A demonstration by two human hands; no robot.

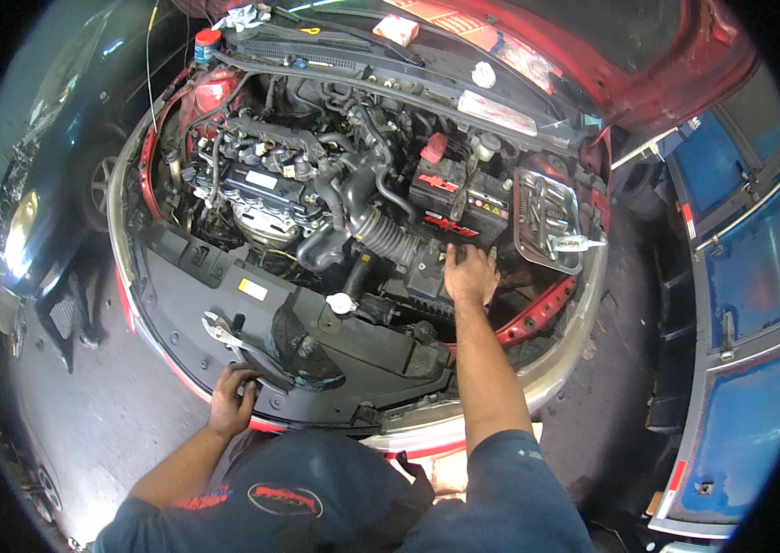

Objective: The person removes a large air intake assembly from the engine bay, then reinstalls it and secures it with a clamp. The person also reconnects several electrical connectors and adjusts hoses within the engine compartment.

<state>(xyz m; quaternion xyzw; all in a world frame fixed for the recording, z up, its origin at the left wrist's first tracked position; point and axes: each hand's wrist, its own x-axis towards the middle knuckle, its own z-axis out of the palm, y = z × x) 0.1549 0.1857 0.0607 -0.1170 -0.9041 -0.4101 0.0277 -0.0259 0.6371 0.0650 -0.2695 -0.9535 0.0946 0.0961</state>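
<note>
My right hand (471, 276) lies palm down on the black air filter housing (427, 276), its fingers apart over the edge nearest the car battery (460, 205). A ribbed intake hose (388, 238) runs leftward from that housing. At the front of the engine bay, my left hand (233, 402) rests on the black plastic cover (192, 318) with its fingers curled. Metal pliers (256, 353) lie on the cover right beside those fingers. Whether the curled fingers hold a handle or anything else is hidden.
A metal tray (577, 263) of tools and a small white tube (574, 243) sits right of the battery. The engine (265, 189) fills the bay's left half. The raised red hood (620, 69) overhangs the far right. Blue panels (747, 313) stand to the right, another car (49, 203) to the left.
</note>
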